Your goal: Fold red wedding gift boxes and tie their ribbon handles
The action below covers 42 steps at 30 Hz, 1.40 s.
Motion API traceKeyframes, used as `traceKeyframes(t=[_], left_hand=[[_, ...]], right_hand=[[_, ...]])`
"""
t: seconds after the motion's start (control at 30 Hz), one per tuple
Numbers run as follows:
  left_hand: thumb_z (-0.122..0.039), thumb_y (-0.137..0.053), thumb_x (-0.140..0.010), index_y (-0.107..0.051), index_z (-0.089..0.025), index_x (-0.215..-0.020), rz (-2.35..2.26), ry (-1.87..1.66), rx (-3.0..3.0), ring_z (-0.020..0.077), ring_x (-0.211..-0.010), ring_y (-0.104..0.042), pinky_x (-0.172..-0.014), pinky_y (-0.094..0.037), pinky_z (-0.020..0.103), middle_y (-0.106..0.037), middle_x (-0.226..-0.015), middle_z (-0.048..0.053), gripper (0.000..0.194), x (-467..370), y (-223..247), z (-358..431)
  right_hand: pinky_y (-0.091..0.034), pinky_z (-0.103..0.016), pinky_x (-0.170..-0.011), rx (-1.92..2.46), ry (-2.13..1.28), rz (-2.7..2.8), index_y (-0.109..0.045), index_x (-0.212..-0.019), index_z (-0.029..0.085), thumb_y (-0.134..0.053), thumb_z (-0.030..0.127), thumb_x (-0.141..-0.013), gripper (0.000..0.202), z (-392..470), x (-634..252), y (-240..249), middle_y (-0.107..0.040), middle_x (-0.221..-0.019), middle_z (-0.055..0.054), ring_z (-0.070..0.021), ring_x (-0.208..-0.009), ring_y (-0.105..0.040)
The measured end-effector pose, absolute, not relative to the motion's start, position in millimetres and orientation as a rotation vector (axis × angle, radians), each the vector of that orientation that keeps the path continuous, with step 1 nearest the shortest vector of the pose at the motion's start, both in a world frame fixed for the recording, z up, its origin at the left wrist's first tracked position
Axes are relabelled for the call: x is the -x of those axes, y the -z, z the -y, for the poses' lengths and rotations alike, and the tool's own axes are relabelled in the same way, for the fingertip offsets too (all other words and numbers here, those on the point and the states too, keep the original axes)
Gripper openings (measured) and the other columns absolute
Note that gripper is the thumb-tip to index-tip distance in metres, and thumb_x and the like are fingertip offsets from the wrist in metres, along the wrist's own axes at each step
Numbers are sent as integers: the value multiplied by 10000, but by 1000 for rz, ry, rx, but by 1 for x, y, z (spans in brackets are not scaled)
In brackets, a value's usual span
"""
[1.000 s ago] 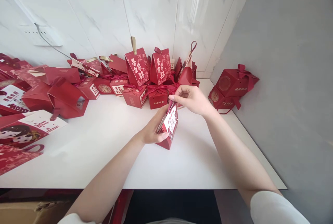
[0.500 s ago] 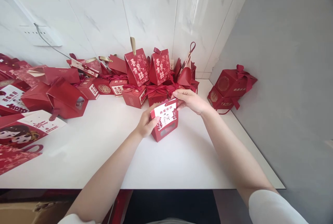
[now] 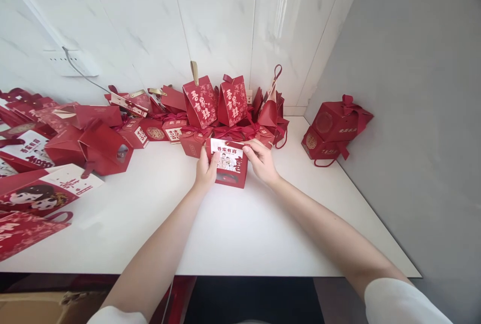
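Observation:
Between my two hands is a red gift box (image 3: pixel 227 162) with a white printed panel, two small cartoon figures and a clear window low on its front. It stands upright, its front towards me. My left hand (image 3: pixel 206 167) grips its left side, thumb on the front panel. My right hand (image 3: pixel 262 160) holds the upper right edge, thumb in front and fingers behind, partly hidden. Just behind it sit red boxes with ribbon bows (image 3: pixel 194 138). On top of those stand two pointed red boxes with white characters (image 3: pixel 233 101).
Many red gift boxes (image 3: pixel 107 147) crowd the left of the white table (image 3: pixel 240 233). Two stacked red boxes (image 3: pixel 334 126) stand at the right by a grey panel (image 3: pixel 409 113). A wall socket with a cable (image 3: pixel 71 63) is at the upper left. An open cardboard box (image 3: pixel 33 309) sits below the table.
The gift box has turned from tilted to upright, its panel now facing me. Both hands have shifted left with it, and my right hand has come lower along its edge. The view has shifted slightly.

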<state>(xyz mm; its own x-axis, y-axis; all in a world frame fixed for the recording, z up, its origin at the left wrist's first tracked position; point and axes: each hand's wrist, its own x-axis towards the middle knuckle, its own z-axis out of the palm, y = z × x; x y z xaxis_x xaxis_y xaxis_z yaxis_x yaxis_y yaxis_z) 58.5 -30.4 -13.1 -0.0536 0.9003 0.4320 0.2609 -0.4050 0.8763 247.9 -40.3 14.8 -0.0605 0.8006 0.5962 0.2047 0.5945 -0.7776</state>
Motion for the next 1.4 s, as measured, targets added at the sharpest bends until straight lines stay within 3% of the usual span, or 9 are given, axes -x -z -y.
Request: traceKeyframes(t=[0.2, 0.47, 0.53, 0.63, 0.8, 0.87, 1.0, 1.2, 1.4], left_hand=[[-592, -497, -893, -487, -175, -1242, -1255, -1492, -1645, 249, -1025, -656, -903, -532, 390, -666, -1146, 126, 544, -61, 14, 31], [-564, -467, -919, -428, -187, -1298, -1248, -1488, -1642, 251, -1069, -643, -920, -514, 394, -645, -1202, 135, 536, -68, 16, 37], [-552, -478, -919, -407, -192, -1332, -1227, -1470, -1645, 249, -1082, -641, -939, -508, 397, -643, -1215, 132, 552, -68, 17, 37], [-536, -519, -905, -395, -199, -1375, -1153, -1437, -1663, 253, -1181, -597, -1008, -478, 392, -603, -1301, 130, 592, -66, 20, 33], [-614, -494, -880, -532, -166, -1323, -1113, -1154, -1685, 300, -1261, -541, -1075, -435, 436, -610, -1312, 139, 631, -58, 31, 18], [-652, -457, -877, -556, -155, -1320, -1100, -1034, -1688, 314, -1258, -543, -1094, -416, 461, -630, -1285, 146, 673, -54, 34, 16], [-668, -318, -915, -594, -149, -1298, -1018, -954, -1603, 305, -1269, -539, -1109, -403, 475, -636, -1283, 135, 702, -55, 32, 25], [-601, -348, -945, -551, -176, -1343, -972, -1031, -1660, 259, -1330, -485, -1140, -367, 444, -579, -1369, 93, 617, -68, 24, 37], [-610, -339, -942, -586, -176, -1306, -1010, -1014, -1649, 261, -1318, -499, -1151, -358, 424, -598, -1349, 79, 618, -70, 26, 35]], right_hand=[[-436, -307, -785, 914, -530, 1616, -576, -777, 212, -423, 483, -979, 371, 39, -248, -16, -559, -796, -27, -185, -806, -548], [-444, -304, -773, 1025, -621, 1596, -517, -812, 225, -342, 539, -985, 398, 41, -241, -8, -540, -767, -2, -181, -774, -545], [-460, -316, -827, 1014, -685, 1575, -557, -901, 225, -334, 554, -983, 405, 41, -240, -6, -605, -867, -17, -192, -851, -583], [-459, -346, -949, 975, -851, 1522, -540, -1197, 246, -354, 553, -977, 421, 45, -242, 3, -638, -1174, -44, -216, -1079, -598], [-420, -433, -1057, 1009, -976, 1618, -415, -1400, 237, -647, 537, -835, 681, 60, -256, 30, -557, -1374, -87, -281, -1248, -532], [-396, -452, -1084, 1024, -983, 1663, -388, -1429, 235, -665, 524, -827, 723, 66, -264, 37, -537, -1402, -89, -289, -1271, -517], [-391, -439, -1091, 1129, -1033, 1547, -405, -1424, 246, -504, 572, -916, 612, 68, -275, 39, -565, -1381, -66, -266, -1257, -539], [-433, -396, -1054, 1138, -1105, 1430, -501, -1366, 253, -413, 648, -922, 601, 61, -283, 35, -619, -1323, -47, -257, -1211, -582], [-423, -414, -1057, 1196, -1052, 1446, -487, -1377, 261, -425, 639, -923, 594, 61, -287, 39, -616, -1321, -46, -263, -1211, -574]])
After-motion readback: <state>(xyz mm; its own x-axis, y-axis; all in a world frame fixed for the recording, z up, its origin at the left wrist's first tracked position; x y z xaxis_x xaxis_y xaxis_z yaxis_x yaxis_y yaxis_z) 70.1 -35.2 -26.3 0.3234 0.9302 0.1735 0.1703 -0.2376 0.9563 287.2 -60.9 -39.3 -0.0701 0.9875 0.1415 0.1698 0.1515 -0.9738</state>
